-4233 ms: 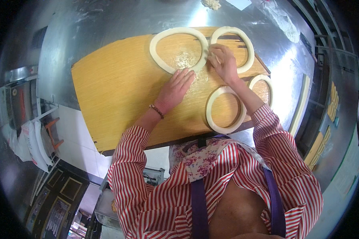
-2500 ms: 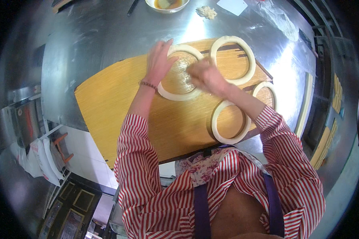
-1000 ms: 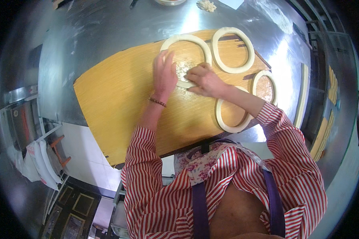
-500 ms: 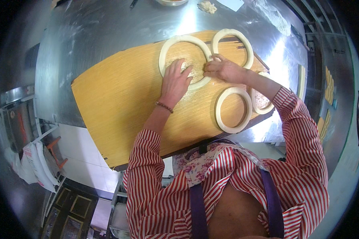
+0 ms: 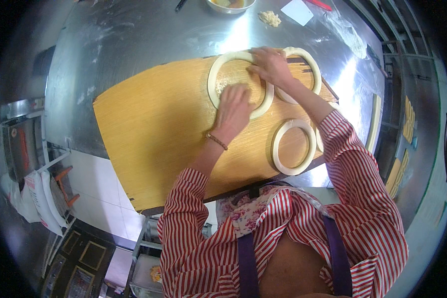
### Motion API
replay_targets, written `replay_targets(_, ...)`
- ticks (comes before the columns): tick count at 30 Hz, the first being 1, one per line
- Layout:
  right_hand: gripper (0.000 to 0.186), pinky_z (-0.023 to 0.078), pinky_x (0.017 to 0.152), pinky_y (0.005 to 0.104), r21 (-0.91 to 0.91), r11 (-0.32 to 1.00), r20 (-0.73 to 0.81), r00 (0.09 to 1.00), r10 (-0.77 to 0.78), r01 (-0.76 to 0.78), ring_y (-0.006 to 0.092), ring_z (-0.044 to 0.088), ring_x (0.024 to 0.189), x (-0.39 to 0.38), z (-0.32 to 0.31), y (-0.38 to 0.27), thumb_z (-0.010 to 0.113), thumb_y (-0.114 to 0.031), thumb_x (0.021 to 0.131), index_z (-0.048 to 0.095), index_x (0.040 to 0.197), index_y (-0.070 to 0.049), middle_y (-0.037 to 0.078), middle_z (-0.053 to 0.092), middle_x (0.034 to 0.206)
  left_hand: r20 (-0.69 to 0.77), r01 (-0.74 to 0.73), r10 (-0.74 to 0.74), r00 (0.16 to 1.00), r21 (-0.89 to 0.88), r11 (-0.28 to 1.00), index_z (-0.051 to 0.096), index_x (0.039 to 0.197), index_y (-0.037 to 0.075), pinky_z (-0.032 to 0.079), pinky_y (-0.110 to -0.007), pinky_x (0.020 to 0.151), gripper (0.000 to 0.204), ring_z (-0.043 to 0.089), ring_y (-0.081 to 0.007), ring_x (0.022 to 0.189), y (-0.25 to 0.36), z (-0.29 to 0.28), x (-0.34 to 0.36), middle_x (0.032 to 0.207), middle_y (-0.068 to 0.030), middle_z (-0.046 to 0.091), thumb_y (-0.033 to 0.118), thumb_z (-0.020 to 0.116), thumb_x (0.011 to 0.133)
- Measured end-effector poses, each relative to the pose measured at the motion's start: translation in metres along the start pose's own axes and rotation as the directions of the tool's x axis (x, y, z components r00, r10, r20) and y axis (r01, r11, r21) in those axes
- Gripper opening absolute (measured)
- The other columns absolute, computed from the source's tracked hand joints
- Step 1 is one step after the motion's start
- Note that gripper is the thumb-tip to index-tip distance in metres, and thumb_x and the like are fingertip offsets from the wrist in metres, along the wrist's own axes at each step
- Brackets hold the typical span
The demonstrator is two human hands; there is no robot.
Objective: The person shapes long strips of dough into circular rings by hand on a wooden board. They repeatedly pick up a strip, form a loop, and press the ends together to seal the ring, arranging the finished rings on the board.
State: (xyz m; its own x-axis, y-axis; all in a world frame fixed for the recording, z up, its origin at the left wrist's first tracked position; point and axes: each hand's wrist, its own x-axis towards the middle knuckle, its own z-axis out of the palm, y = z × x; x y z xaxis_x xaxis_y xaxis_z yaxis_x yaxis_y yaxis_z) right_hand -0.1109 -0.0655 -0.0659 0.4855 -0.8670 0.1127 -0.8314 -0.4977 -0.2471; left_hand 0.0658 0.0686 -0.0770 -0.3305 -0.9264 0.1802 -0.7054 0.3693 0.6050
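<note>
A pale dough ring lies on a wooden board, with small light flakes scattered inside it. My left hand is over the lower part of this ring, closed, its fingers curled down inside the ring. What they hold, if anything, is hidden. My right hand reaches across the ring's upper right side, thumb and fingers apart, touching the dough. Part of a second dough ring shows behind that hand, and a third dough ring lies nearer me. Another ring is mostly covered by my right forearm.
The wooden board rests on a steel table. At the far side are a bowl, a small dough heap, a white sheet and a red tool. White sacks stand at lower left.
My right hand has moved up along the ring, from its right side to its upper right. My left hand's fingers have curled in. The view has shifted slightly.
</note>
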Motion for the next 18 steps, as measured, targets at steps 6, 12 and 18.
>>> replay_targets(6,0.03,0.045,0.09,0.048,-0.012,0.994,0.021,0.994,0.109,-0.109,0.033,0.062,0.1,0.017,-0.003,0.004,0.067,-0.025,0.087,0.066,0.111,-0.008,0.013,0.065,0.102,-0.016,0.128,-0.127,0.992,0.087,0.988,0.051,0.135,-0.006,0.031,-0.048,0.117,0.054,0.039,-0.0378,0.138,-0.025,0.01,0.028,0.144,-0.0227,0.046,0.014,0.07,0.088)
replay_targets(12,0.045,0.043,0.107,0.0477,0.205,0.969,-0.23,0.955,0.187,-0.14,0.0366,0.053,0.126,-0.126,-0.038,0.051,0.067,-0.017,0.086,0.059,0.129,-0.003,0.02,0.054,0.139,-0.164,0.017,-0.02,0.986,-0.019,1.0,0.048,0.142,-0.001,0.031,-0.048,0.116,0.051,0.039,-0.0415,0.138,-0.017,0.07,-0.017,0.147,-0.0253,0.043,0.01,0.058,0.093)
replay_targets(18,0.055,0.031,0.117,0.0448,0.152,0.586,-0.324,0.52,0.79,-0.796,0.0387,0.041,0.139,-0.34,-0.075,0.174,0.061,-0.017,0.092,0.047,0.141,0.002,0.023,0.044,0.149,-0.171,0.358,-0.366,0.915,-0.074,0.931,0.056,0.13,-0.008,0.04,-0.045,0.109,0.04,0.047,-0.0383,0.131,-0.005,0.044,-0.083,0.143,-0.0233,0.047,0.006,0.06,0.093)
